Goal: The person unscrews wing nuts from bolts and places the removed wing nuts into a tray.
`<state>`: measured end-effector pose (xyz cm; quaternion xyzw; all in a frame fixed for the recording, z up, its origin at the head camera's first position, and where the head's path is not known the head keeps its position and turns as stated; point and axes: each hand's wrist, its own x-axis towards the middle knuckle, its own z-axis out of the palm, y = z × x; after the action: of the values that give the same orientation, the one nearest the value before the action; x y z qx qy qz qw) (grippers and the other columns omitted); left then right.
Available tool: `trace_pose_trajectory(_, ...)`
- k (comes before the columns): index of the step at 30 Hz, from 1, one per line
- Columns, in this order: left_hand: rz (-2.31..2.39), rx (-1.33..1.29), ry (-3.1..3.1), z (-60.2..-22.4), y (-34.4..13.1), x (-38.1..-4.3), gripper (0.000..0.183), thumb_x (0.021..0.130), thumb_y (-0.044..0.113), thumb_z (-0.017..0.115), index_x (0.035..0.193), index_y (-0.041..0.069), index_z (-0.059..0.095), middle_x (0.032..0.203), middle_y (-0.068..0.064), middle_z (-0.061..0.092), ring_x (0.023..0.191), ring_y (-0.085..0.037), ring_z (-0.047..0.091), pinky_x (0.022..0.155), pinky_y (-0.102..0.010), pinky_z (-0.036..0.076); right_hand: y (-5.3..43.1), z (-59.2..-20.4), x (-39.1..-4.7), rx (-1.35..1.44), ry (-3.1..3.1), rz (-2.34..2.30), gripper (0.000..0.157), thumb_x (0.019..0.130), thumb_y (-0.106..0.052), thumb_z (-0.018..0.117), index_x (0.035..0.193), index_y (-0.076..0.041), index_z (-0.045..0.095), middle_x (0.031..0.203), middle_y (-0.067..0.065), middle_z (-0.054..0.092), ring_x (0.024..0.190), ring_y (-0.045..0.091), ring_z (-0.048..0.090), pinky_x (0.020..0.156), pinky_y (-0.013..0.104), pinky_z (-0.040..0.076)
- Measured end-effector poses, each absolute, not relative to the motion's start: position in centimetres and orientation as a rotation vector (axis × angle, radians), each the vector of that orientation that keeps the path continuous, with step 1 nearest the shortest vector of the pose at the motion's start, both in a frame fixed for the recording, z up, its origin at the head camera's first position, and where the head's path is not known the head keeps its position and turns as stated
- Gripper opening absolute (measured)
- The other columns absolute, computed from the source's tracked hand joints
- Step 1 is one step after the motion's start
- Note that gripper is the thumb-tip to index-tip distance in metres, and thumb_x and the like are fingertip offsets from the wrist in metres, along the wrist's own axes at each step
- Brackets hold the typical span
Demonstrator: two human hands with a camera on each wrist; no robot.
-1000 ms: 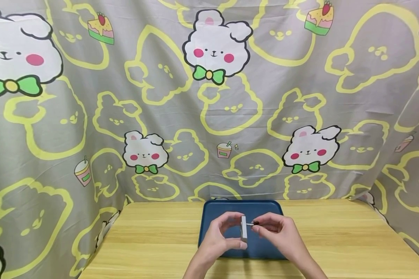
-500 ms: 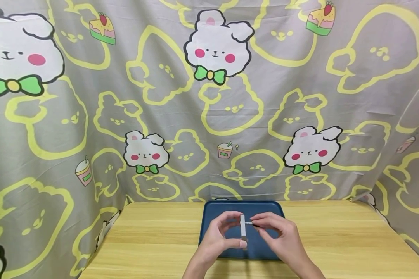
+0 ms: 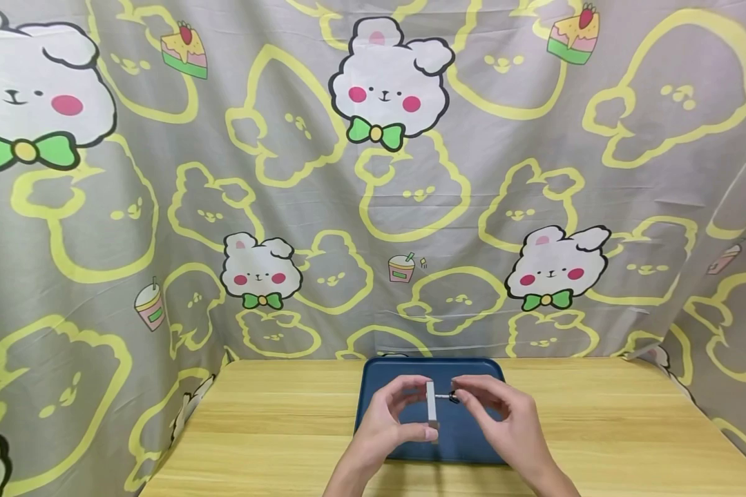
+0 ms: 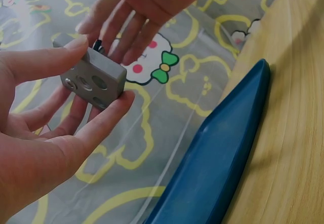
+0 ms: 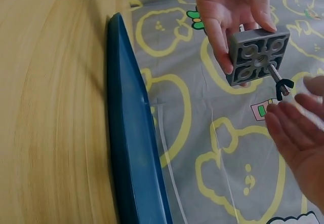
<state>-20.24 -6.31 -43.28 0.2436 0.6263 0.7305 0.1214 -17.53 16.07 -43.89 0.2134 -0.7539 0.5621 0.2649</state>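
My left hand (image 3: 390, 417) holds a grey square block (image 5: 259, 56) by its edges, between thumb and fingers, above the blue tray. The block has several round holes, seen on its other face in the left wrist view. A silver threaded bolt (image 5: 274, 72) sticks out of it toward the right hand. Near the bolt's free end sits a black wing nut (image 5: 284, 88). My right hand (image 3: 503, 411) is around the wing nut with fingers and thumb spread. In the right wrist view its fingertips look apart from the nut, though very close.
Below the hands, a blue tray (image 3: 472, 452) with a raised rim lies on the wooden table (image 3: 273, 428). A grey curtain (image 3: 323, 207) with cartoon animals hangs behind the table and on both sides.
The right hand's fingers have spread from their pinch at the wing nut, and more of the nut shows. The left hand keeps the block in nearly the same place.
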Motion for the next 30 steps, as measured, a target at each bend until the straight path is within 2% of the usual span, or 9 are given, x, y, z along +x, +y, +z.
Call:
trace_pose_trajectory(2, 2.128, 0.704, 1.844, -43.2, -6.2, -20.1, 0.059, 0.079, -0.007, 0.082, 0.133, 0.003, 0.062, 0.136, -0.014, 0.058, 0.125, -0.030, 0.057, 0.094, -0.035, 0.058, 16.1, -43.7, -17.5, 0.433, -2.082, 1.613, 0.015, 0.095, -0.005, 0.072, 0.109, -0.007, 0.076, 0.101, 0.007, 0.076, 0.085, 0.016, 0.076, 0.075, 0.029, 0.063)
trace_pose_trajectory(4, 2.124, 0.698, 1.853, -43.1, -6.2, -20.0, 0.061, 0.077, -0.010, 0.082, 0.133, 0.003, 0.062, 0.134, -0.014, 0.059, 0.125, -0.030, 0.056, 0.091, -0.036, 0.060, 16.2, -43.5, -17.5, 0.297, -2.125, 1.765, 0.013, 0.096, -0.011, 0.073, 0.107, -0.005, 0.076, 0.098, 0.008, 0.077, 0.083, 0.019, 0.076, 0.073, 0.033, 0.064)
trace_pose_trajectory(9, 2.126, 0.684, 1.846, -42.9, -6.0, -19.7, 0.063, 0.074, -0.016, 0.079, 0.132, 0.003, 0.063, 0.131, -0.013, 0.060, 0.126, -0.028, 0.056, 0.091, -0.041, 0.060, 16.5, -43.4, -17.9, 0.142, -2.200, 2.137, 0.033, 0.097, -0.021, 0.073, 0.114, 0.007, 0.071, 0.100, 0.019, 0.076, 0.086, 0.028, 0.076, 0.074, 0.040, 0.064)
trace_pose_trajectory(12, 2.121, 0.688, 1.846, -42.9, -6.0, -19.7, 0.063, 0.074, -0.017, 0.078, 0.132, 0.004, 0.063, 0.130, -0.013, 0.061, 0.125, -0.027, 0.056, 0.092, -0.041, 0.060, 16.7, -43.4, -18.1, 0.115, -2.208, 2.258, 0.040, 0.098, -0.025, 0.072, 0.118, 0.010, 0.069, 0.101, 0.021, 0.075, 0.088, 0.030, 0.076, 0.076, 0.041, 0.064)
trace_pose_trajectory(23, 2.089, 0.695, 1.867, -43.0, -5.7, -19.7, 0.062, 0.074, -0.016, 0.078, 0.130, 0.005, 0.064, 0.128, -0.012, 0.064, 0.124, -0.026, 0.057, 0.091, -0.039, 0.060, 17.4, -43.2, -18.0, 0.136, -2.187, 2.418, 0.038, 0.096, -0.019, 0.074, 0.120, 0.011, 0.068, 0.103, 0.021, 0.075, 0.091, 0.028, 0.076, 0.080, 0.039, 0.063)
trace_pose_trajectory(30, 2.082, 0.688, 1.875, -43.0, -5.7, -19.7, 0.062, 0.074, -0.017, 0.078, 0.130, 0.005, 0.064, 0.128, -0.012, 0.064, 0.124, -0.026, 0.057, 0.091, -0.039, 0.060, 17.5, -43.3, -18.0, 0.193, -2.218, 2.364, 0.037, 0.095, -0.017, 0.075, 0.120, 0.009, 0.069, 0.105, 0.020, 0.075, 0.091, 0.028, 0.076, 0.079, 0.039, 0.063)
